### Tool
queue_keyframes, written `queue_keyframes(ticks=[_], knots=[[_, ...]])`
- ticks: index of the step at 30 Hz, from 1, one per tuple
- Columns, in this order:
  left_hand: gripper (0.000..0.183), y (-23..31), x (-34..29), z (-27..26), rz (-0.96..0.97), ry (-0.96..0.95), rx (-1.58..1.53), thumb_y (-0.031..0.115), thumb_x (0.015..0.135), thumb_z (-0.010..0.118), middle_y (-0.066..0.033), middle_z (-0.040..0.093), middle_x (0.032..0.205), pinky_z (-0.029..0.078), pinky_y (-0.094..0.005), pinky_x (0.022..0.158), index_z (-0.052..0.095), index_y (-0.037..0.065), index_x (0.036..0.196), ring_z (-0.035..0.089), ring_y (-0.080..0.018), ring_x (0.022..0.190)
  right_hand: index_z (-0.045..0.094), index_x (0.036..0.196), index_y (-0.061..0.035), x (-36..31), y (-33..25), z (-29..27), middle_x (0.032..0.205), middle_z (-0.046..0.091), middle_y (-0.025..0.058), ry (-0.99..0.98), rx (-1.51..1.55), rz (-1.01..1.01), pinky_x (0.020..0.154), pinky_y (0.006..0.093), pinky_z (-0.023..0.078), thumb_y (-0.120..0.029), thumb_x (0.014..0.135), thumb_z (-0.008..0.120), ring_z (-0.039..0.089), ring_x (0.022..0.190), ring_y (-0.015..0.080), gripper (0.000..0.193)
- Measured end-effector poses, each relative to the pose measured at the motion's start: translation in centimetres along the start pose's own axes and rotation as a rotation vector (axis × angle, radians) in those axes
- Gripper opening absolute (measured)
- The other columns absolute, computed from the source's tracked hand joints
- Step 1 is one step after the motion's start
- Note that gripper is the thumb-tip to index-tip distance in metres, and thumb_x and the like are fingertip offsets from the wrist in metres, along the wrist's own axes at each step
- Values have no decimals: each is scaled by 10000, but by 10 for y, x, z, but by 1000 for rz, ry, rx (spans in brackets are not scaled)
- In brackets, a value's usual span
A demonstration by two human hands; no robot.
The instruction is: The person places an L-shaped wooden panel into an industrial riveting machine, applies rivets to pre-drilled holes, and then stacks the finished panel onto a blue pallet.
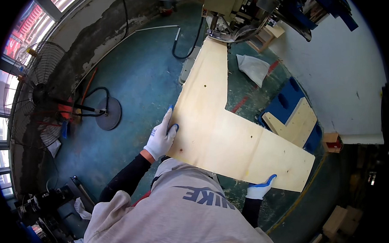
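A large L-shaped plywood panel (212, 129), pale with a few small dark holes, lies level in front of my body. My left hand (160, 135), in a white glove with blue fingertips, grips its left edge, thumb on top. At the lower right edge, my right hand (261, 188) in a matching glove holds the panel with the thumb on top; its other fingers are hidden underneath. The panel's narrow far end reaches under the head of a green machine (227, 9).
A black standing fan (39, 93) with a round base (108, 113) is at the left. On the right, cut wooden panels (295, 124) lie on a blue pallet (284, 103). A white sack (252, 69) lies beyond, near a white wall (342, 73). A black hose (188, 53) crosses the green floor.
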State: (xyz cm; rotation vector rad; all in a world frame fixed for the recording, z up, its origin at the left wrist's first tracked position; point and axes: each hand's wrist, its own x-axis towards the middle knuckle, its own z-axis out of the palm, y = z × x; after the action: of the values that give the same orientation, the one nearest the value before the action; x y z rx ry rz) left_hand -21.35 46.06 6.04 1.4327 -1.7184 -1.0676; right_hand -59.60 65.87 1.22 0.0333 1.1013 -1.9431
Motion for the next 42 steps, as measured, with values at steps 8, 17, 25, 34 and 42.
queue_keyframes(ticks=[8, 17, 25, 34, 42], knots=[[578, 13, 5, -11, -123, -80, 59, 116, 1005, 530, -257, 599, 1316, 533, -376, 849, 331, 30, 1541, 701, -361, 851, 339, 1540, -81, -9, -18, 23, 1565, 397, 119, 38, -55, 1, 1170, 479, 337, -538, 1057, 385, 415, 1402, 317, 667], [579, 14, 3, -14, -159, -99, 33, 121, 1029, 501, -226, 484, 1496, 380, -324, 1109, 290, 12, 1558, 515, -288, 1356, 338, 1540, -79, -13, -21, 16, 1558, 405, 125, 10, -117, -1, 1153, 486, 365, -509, 1063, 400, 443, 1379, 321, 645], [578, 13, 5, -18, -199, -84, 28, 145, 1032, 518, -236, 604, 1357, 482, -308, 956, 313, 85, 1569, 660, -204, 994, 325, 1545, -57, -19, -26, 17, 1557, 400, 156, -82, -103, -62, 1144, 514, 374, -483, 1071, 385, 430, 1393, 351, 640], [575, -9, 5, -3, 8, 22, 65, 137, 1027, 522, -177, 665, 1004, 487, -284, 849, 326, 84, 1565, 588, -178, 801, 383, 1506, -24, -6, -32, 17, 1525, 444, 167, -68, -88, -77, 1144, 492, 376, -437, 1073, 407, 470, 1360, 339, 600], [579, 34, 10, -20, -74, 5, 41, 119, 1018, 530, -264, 681, 1174, 494, -325, 910, 329, 59, 1557, 690, -257, 958, 386, 1505, -18, 2, -29, 24, 1516, 452, 175, -118, -84, -74, 1145, 486, 372, -429, 1075, 399, 472, 1358, 340, 595]])
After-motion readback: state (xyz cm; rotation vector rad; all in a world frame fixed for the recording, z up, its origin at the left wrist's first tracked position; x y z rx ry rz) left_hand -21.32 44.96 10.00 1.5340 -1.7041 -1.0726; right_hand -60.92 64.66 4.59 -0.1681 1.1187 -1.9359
